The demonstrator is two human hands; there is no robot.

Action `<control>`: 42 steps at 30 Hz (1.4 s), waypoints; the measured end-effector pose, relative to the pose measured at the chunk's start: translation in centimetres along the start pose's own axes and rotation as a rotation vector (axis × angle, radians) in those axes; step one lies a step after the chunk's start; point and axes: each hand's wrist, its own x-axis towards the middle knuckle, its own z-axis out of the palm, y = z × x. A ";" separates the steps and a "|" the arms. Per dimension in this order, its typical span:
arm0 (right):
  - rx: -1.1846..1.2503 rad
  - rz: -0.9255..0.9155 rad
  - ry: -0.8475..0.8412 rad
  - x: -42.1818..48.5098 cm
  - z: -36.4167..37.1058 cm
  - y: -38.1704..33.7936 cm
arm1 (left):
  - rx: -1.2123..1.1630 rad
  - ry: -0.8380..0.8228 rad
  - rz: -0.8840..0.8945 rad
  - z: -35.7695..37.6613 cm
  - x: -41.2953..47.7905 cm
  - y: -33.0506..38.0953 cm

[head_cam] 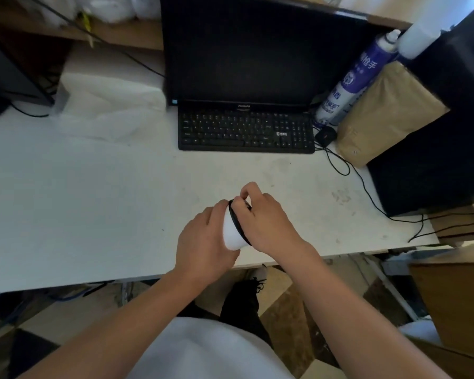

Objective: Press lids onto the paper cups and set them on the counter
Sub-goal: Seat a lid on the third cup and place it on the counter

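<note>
Left hand (203, 242) wraps a white paper cup (232, 232), tilted on its side above the counter's (93, 201) front edge. Right hand (263, 217) has curled fingers on the black lid (237, 222) at the cup's mouth. Keyboard (245, 131) and monitor (246, 47) sit behind.

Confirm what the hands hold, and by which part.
Left hand grips the white paper cup round its side wall, cup tilted. Right hand pinches the black lid at its rim, against the cup's mouth.
</note>
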 end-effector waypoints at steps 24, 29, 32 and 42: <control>0.002 -0.464 -0.035 -1.4 -1.4 -1.1 | -0.515 -0.683 -0.047 -7.3 3.3 -1.2; 0.043 -0.522 0.024 -1.4 -2.4 -1.7 | -0.730 -1.002 -0.074 -7.9 5.6 -1.6; 0.094 -0.549 -0.004 -1.6 -3.1 -2.2 | -0.959 -1.320 -0.132 -7.5 6.5 -2.0; 0.173 -0.225 0.199 0.6 -4.2 -0.6 | -0.234 -0.427 -0.032 -7.2 4.6 -1.1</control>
